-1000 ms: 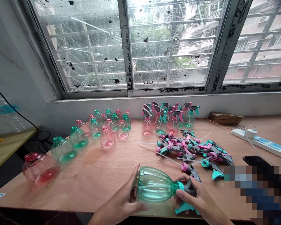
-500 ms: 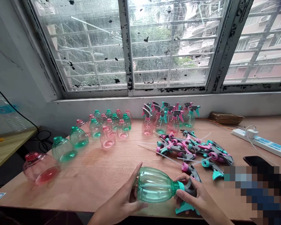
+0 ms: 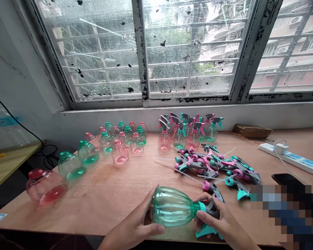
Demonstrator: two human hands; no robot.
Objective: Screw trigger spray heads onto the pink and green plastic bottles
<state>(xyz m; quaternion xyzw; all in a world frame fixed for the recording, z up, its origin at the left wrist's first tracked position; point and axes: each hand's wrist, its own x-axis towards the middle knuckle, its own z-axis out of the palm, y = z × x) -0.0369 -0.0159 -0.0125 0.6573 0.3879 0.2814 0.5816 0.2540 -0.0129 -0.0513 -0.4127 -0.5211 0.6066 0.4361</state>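
A clear green spray bottle [image 3: 173, 207] lies sideways in the air above the table's front edge, its base toward my left hand [image 3: 143, 217]. That hand is wrapped around the base end. At the neck, my right hand [image 3: 216, 215] pinches the teal collar [image 3: 201, 206] of the grey-and-teal spray head [image 3: 211, 209], which sits on the bottle's mouth. The teal trigger [image 3: 206, 230] hangs below my right fingers. Beyond my right hand is a pile of loose pink, teal and grey spray heads [image 3: 211, 163] with thin white tubes.
Several open pink and green bottles [image 3: 120, 152] stand at the left and back left. Bottles fitted with spray heads [image 3: 193, 137] stand by the window wall. On the right are a white power strip [image 3: 292, 158], a black phone [image 3: 287, 179] and a brown bundle [image 3: 251, 131].
Very little differs. The bottle and both hands have sunk by a few pixels, and my left thumb shows more plainly below the bottle.
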